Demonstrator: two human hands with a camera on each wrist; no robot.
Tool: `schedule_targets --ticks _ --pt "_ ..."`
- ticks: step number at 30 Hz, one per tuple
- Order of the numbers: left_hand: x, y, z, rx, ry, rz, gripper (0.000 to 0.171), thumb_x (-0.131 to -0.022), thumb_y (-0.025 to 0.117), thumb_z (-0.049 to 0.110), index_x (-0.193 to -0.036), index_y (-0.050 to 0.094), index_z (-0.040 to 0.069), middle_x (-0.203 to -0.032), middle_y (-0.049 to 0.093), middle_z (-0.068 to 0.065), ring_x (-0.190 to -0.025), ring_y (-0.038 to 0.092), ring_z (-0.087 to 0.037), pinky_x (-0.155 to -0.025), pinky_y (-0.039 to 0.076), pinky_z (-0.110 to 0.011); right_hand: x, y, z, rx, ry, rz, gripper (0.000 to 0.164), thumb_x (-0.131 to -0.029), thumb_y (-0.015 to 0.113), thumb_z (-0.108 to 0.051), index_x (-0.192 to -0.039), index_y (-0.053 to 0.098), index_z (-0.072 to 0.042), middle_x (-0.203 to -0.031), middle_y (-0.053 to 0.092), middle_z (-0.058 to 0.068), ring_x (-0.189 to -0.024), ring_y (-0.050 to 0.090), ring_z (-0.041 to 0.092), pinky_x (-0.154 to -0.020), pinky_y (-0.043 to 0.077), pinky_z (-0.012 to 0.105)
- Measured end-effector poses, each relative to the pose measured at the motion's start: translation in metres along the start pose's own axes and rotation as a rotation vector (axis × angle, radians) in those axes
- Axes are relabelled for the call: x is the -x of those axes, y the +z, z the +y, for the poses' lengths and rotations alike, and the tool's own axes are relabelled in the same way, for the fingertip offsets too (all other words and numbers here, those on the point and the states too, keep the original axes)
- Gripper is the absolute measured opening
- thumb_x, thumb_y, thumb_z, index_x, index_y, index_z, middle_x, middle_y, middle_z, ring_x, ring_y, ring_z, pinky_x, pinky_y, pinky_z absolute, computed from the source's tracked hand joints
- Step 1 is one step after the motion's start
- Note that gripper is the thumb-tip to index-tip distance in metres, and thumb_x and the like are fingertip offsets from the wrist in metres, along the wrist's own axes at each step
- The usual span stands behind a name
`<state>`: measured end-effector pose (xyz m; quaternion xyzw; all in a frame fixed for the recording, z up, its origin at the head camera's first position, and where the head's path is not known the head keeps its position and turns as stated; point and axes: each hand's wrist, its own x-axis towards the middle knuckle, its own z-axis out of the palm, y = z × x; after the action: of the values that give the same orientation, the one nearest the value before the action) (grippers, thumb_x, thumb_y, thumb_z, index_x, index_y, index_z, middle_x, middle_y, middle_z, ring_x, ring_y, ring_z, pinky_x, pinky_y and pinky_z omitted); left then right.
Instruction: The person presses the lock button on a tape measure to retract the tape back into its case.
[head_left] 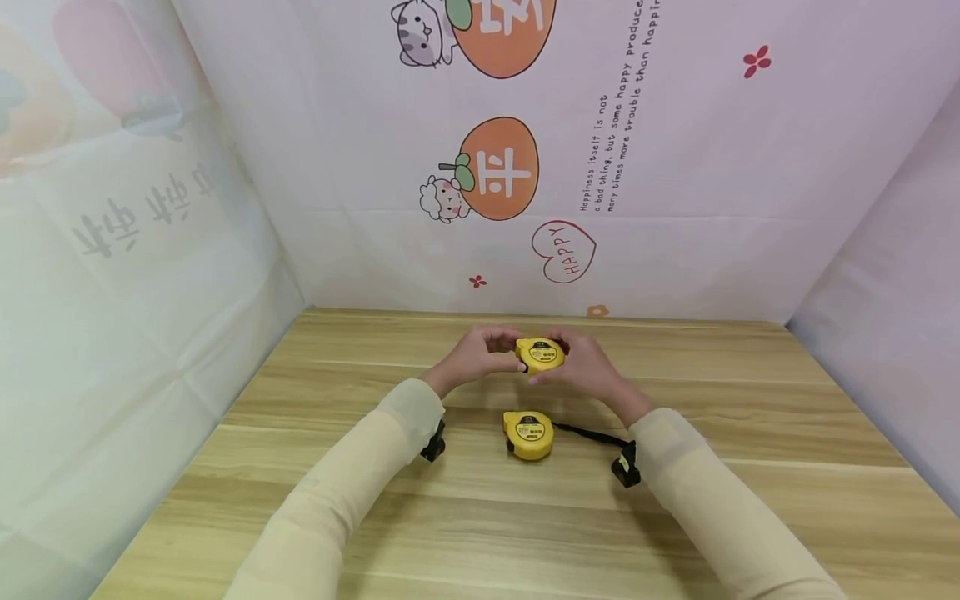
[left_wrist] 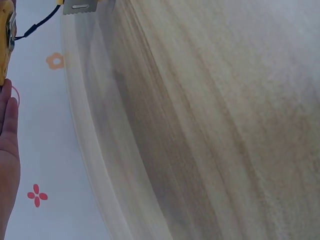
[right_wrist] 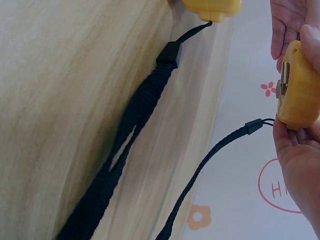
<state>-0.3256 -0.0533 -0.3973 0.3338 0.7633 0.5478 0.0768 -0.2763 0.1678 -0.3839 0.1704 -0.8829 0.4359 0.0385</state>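
Near the back of the table, a yellow tape measure (head_left: pixel 542 356) is held up between both hands. The left hand (head_left: pixel 487 354) pinches its left side, with the thumb at the lower front corner. The right hand (head_left: pixel 588 362) grips the right side, thumb below and fingers behind. A metal clip shows on this tape measure (right_wrist: pixel 297 90) in the right wrist view, and a black wrist strap (right_wrist: pixel 200 170) hangs from it. Closer to me, a second yellow tape measure (head_left: pixel 529 437) lies on the table, touched by neither hand; its black strap (head_left: pixel 592 433) runs right.
The wood-grain table (head_left: pixel 450 517) ends at a printed cloth wall (head_left: pixel 360 258) just behind the hands. More cloth hangs at the left (head_left: pixel 150 317) and right. Black wrist cameras sit at the left cuff (head_left: pixel 433 442) and right cuff (head_left: pixel 626 468).
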Motion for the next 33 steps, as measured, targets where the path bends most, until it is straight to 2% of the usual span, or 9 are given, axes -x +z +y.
schedule_targets --ticks 9,18,24,33 --pt "-0.004 -0.001 -0.007 -0.032 -0.020 -0.026 0.045 -0.081 0.081 0.013 -0.122 0.065 0.004 -0.112 0.067 -0.003 -0.101 0.063 -0.015 -0.092 0.049 -0.031 -0.004 0.006 0.008 -0.005 0.067 -0.010 0.067 -0.068 0.091 -0.019 -0.123 0.056 0.001 -0.113 0.061 0.012 -0.099 0.059 0.026 -0.087 0.050 0.041" --pt "-0.005 -0.002 -0.014 -0.064 -0.090 -0.066 0.047 -0.084 0.078 0.015 -0.127 0.062 0.006 -0.119 0.065 -0.003 -0.109 0.060 -0.014 -0.100 0.043 -0.033 -0.005 0.016 0.013 -0.041 0.121 -0.005 0.062 -0.068 0.091 -0.019 -0.119 0.057 -0.003 -0.109 0.061 0.010 -0.097 0.058 0.025 -0.084 0.050 0.039" --pt "-0.006 -0.002 -0.017 -0.121 -0.098 -0.088 0.048 -0.085 0.077 0.015 -0.129 0.061 0.005 -0.120 0.065 -0.003 -0.110 0.059 -0.013 -0.101 0.041 -0.032 -0.007 0.021 0.016 -0.043 0.138 -0.016 0.063 -0.068 0.091 -0.021 -0.118 0.057 -0.003 -0.109 0.061 0.009 -0.097 0.058 0.024 -0.085 0.050 0.039" --pt "-0.007 -0.002 -0.021 -0.158 -0.098 -0.103 0.046 -0.086 0.077 0.014 -0.128 0.061 0.004 -0.121 0.064 -0.004 -0.110 0.058 -0.015 -0.100 0.042 -0.032 -0.007 0.026 0.020 -0.027 0.143 -0.005 0.066 -0.066 0.092 -0.023 -0.117 0.056 -0.002 -0.110 0.061 0.010 -0.098 0.057 0.025 -0.086 0.048 0.039"
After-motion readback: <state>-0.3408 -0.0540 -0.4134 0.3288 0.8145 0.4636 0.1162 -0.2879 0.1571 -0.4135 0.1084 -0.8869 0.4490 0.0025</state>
